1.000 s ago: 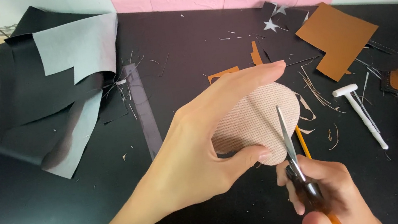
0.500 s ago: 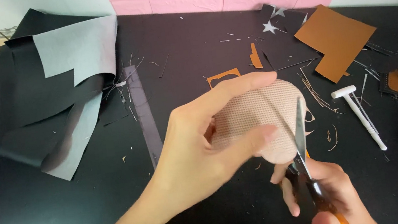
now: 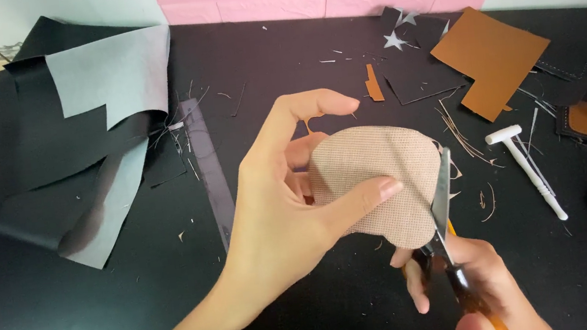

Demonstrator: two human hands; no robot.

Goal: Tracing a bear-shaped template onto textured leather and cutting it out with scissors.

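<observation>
- Two hands work together above the black table (image 3: 44, 322): the left hand (image 3: 276, 204) pinches a rounded piece of beige woven fabric (image 3: 377, 177) between thumb and curled fingers, lifted clear of the surface so its right edge hangs free for cutting.
- The thumb lies flat across the fabric's face, near the lower edge — seemingly to keep the soft piece from flopping while the blades bite.
- The right hand (image 3: 464, 278) is closed around the orange handles of a pair of scissors (image 3: 444, 221), blades pointing up and away, touching the fabric's right rim.
- The blades run along the curved outline, so the cut appears to trim the margin rather than cross the piece.
- Thin slivers and offcuts lie scattered over the table around the hands.
- Well apart to the left lies a folded sheet of black and grey leather-like material (image 3: 80, 131); to the upper right, a notched brown leather sheet (image 3: 493, 55).
- Near the right hand, a small white T-shaped tool (image 3: 524, 163) rests on the table — set aside, within reach.
</observation>
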